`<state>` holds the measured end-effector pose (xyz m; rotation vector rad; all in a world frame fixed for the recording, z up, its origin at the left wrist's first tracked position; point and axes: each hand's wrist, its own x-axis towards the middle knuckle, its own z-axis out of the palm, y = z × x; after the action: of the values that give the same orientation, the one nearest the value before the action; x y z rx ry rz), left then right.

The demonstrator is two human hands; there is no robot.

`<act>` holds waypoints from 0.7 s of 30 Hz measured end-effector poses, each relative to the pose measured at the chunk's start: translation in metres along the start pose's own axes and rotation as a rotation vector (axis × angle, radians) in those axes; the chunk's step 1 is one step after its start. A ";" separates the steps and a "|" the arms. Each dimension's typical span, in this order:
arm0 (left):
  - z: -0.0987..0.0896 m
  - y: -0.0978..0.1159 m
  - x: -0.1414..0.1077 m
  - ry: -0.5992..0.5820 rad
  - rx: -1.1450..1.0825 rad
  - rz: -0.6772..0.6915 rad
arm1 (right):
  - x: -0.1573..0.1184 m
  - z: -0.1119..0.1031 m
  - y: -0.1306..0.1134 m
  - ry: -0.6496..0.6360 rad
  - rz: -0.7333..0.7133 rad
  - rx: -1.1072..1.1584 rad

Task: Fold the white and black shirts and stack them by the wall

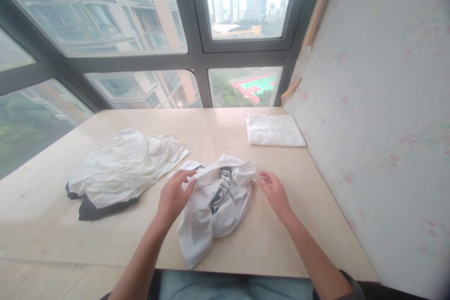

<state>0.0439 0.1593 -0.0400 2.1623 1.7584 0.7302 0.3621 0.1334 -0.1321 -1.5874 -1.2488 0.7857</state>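
crumpled white fabric garment with black print (230,213): near the front of the pale wooden board (277,248), between both hands, likely for reach.
left hand (173,193): curled at the garment's left side; whether it pinches fabric is unclear.
right hand (276,195): fingers parted, empty, just beside it.
folded white cloth rectangle (276,130): flat beside the wall (372,140), apparently out of the way.

The crumpled shirt (234,211) near the tabletop's front edge is white, with a black graphic print (221,192). Toward the left edge, the heaped garment (119,164) is cream — black fabric (105,211) shows beneath it. By the far right corner the folded cloth (276,130) is plain white. The plywood tabletop (274,243) is pale beige; along its right edge, the wallpaper (379,126) is whitish — scattered with pink flowers and faint green leaves.
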 end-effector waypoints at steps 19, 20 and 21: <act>-0.068 0.020 -0.039 -0.070 -0.130 0.336 | 0.024 -0.077 -0.074 -0.229 -0.332 0.026; -0.069 0.023 -0.048 -0.037 -0.102 0.354 | 0.009 -0.087 -0.074 -0.193 -0.361 0.038; -0.067 0.027 -0.058 -0.018 -0.078 0.364 | -0.006 -0.095 -0.071 -0.163 -0.365 0.039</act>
<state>0.0226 0.0895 0.0173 2.4533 1.3156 0.8416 0.4196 0.1039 -0.0319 -1.2322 -1.5749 0.7077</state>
